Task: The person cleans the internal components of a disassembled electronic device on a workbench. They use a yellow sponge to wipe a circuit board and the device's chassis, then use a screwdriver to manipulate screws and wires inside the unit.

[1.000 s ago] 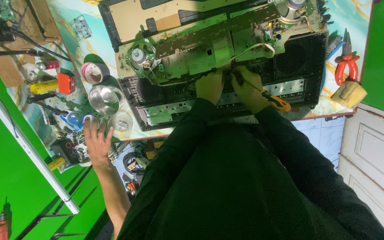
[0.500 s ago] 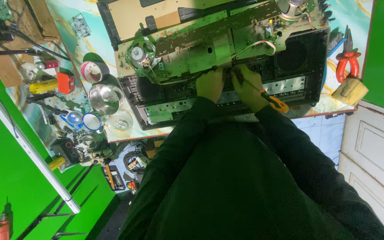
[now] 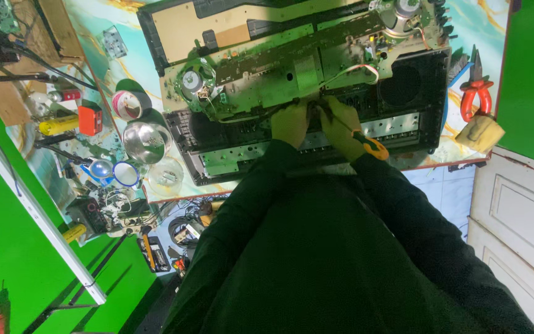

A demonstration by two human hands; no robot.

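Both hands are working at the centre of the opened electronic chassis point(image 3: 304, 111) lying on the workbench point(image 3: 94, 25). Left hand point(image 3: 290, 124) is bracing, fingers curled against the green circuit board point(image 3: 267, 74), while right hand point(image 3: 341, 127) is gripping a yellow-handled screwdriver point(image 3: 372, 146) with its tip at the board's lower edge. Judged step: loosening or driving a fastener. Next move calls for steady downward pressure, keeping clear of the nearby white cable point(image 3: 347, 71).

The bowl point(image 3: 145, 141) is shiny metal. The pliers point(image 3: 474, 93) have smooth red plastic grips. The dark sleeves point(image 3: 403, 204) are soft, matt cloth.
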